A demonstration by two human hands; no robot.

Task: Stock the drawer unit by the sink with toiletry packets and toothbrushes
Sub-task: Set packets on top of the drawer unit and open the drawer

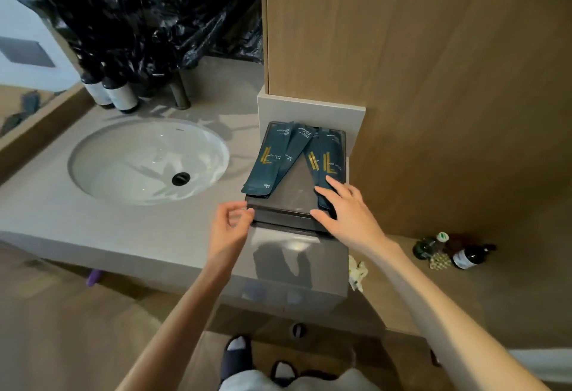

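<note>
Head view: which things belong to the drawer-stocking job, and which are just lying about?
Job: drawer unit, teal toiletry packets, left hand, right hand.
Lying about: sink, pump bottles, black plastic bag, brown bottles on side ledge.

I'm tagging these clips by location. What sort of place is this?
Probably a hotel bathroom: a sink set in a counter, labelled bottles behind it, and branded toiletry packets on the drawer unit.

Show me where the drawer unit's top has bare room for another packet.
Free: the middle wedge of the drawer unit top, between left packets and right packets; the counter by the sink. Crowded: right edge, under the right hand.
</note>
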